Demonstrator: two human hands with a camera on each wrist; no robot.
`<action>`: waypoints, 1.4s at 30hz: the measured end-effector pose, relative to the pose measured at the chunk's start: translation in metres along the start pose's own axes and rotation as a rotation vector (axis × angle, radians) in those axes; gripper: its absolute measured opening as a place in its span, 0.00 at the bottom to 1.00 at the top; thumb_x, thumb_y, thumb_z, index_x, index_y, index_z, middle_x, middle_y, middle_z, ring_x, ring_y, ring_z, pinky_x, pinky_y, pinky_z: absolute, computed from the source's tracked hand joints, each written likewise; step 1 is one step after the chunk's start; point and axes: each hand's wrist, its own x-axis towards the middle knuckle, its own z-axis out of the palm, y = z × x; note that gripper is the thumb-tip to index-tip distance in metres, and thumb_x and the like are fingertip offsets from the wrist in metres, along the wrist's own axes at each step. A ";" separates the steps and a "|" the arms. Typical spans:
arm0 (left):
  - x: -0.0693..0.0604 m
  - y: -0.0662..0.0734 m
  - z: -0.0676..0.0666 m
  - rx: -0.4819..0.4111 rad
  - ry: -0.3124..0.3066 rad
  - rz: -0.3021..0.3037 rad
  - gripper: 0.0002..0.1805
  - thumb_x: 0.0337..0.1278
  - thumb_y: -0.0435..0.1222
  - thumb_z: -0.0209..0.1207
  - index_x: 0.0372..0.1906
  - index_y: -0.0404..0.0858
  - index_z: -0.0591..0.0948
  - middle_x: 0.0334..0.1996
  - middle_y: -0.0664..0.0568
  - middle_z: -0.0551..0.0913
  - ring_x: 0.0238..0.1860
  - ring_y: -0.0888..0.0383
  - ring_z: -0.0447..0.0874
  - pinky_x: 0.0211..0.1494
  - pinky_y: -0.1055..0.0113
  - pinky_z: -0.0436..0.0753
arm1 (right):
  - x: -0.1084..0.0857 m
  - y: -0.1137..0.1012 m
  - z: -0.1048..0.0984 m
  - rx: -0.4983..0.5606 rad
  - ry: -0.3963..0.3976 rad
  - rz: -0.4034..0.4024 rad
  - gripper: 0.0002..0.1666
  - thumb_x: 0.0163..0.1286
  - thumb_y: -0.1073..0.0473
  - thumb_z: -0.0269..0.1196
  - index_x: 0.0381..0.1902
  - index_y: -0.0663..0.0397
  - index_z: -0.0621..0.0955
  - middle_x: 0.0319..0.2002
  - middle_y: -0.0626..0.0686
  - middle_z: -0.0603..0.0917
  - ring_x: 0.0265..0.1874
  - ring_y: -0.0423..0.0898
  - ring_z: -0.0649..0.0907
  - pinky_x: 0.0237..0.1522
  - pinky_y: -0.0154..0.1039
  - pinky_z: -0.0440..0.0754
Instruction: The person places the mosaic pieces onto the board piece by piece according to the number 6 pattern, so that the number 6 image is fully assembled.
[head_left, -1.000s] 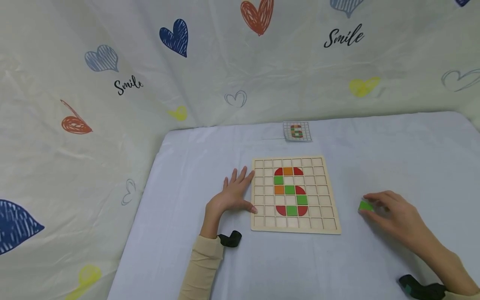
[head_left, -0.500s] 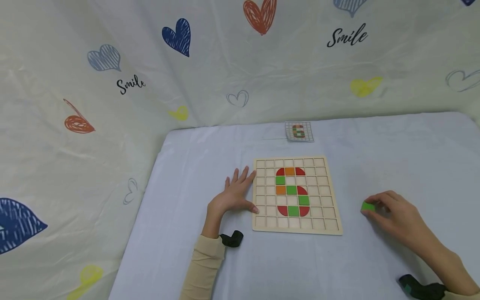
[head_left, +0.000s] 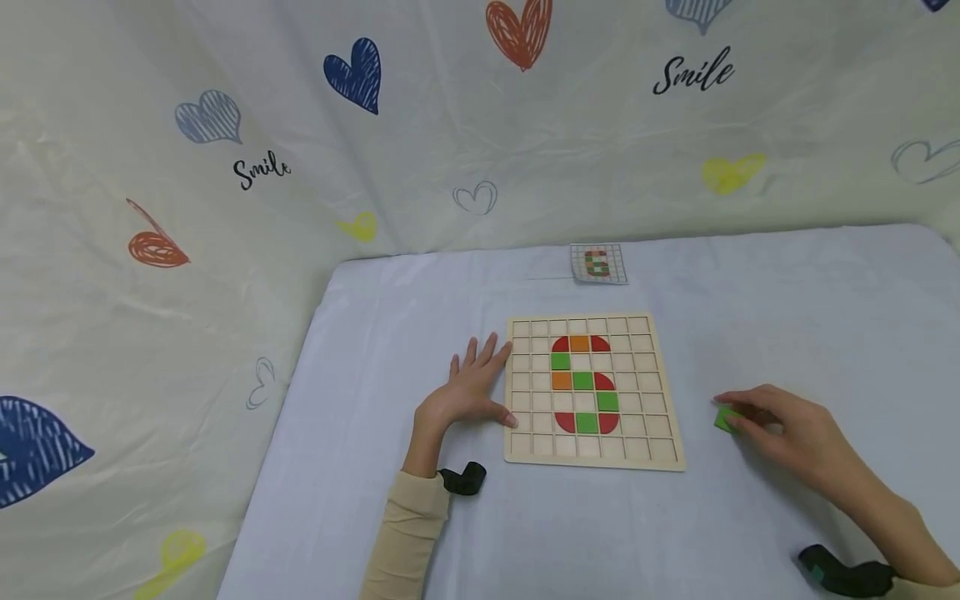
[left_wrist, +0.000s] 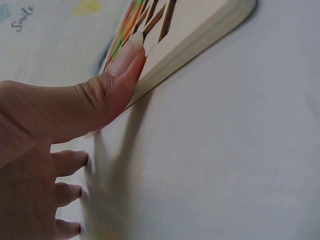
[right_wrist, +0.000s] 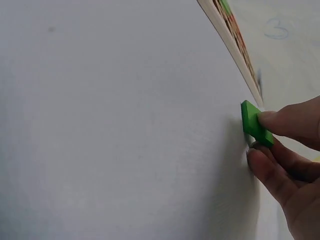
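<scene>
On the white cloth lies a square wooden grid board [head_left: 645,429]. Several red quarter-round, green square and orange square tiles sit in its cells, forming an S-like figure. My left hand [head_left: 467,394] rests at the board's left side with fingers spread; its thumb [left_wrist: 122,65] lies on the board's rim. To the right of the board, my right hand [head_left: 795,425] pinches a green square tile [right_wrist: 254,122] between thumb and fingers, low over the cloth and apart from the board. In the right wrist view the tile is tilted, with the thumb on its face.
Behind the board lies a small card [head_left: 597,264] printed with a grid and a coloured figure. A white curtain [head_left: 420,142] with hearts and lettering hangs behind and to the left. Dark wrist devices [head_left: 463,478] are on both wrists.
My right hand has shifted slightly, its index finger now reaching farther left past the green tile, which has turned in the grip. The left hand keeps its place on the board's edge.
</scene>
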 end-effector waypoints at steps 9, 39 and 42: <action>0.003 0.002 0.000 0.014 -0.008 0.010 0.67 0.44 0.48 0.80 0.85 0.48 0.48 0.85 0.51 0.35 0.84 0.44 0.23 0.82 0.40 0.31 | 0.000 0.003 -0.004 0.144 -0.088 0.097 0.17 0.59 0.72 0.73 0.45 0.53 0.88 0.40 0.49 0.89 0.42 0.12 0.74 0.37 0.13 0.75; 0.002 0.002 0.000 0.014 0.001 -0.010 0.67 0.44 0.48 0.80 0.85 0.49 0.48 0.85 0.51 0.35 0.84 0.45 0.23 0.83 0.41 0.31 | 0.009 -0.005 0.004 0.238 -0.103 0.192 0.24 0.57 0.70 0.76 0.52 0.60 0.87 0.46 0.57 0.89 0.35 0.22 0.82 0.36 0.18 0.79; 0.001 0.002 0.000 0.011 0.003 -0.011 0.67 0.44 0.48 0.80 0.85 0.49 0.48 0.85 0.50 0.36 0.84 0.44 0.23 0.83 0.41 0.31 | 0.010 -0.006 0.005 0.254 -0.088 0.170 0.24 0.57 0.70 0.76 0.52 0.58 0.87 0.45 0.45 0.88 0.36 0.23 0.82 0.38 0.17 0.79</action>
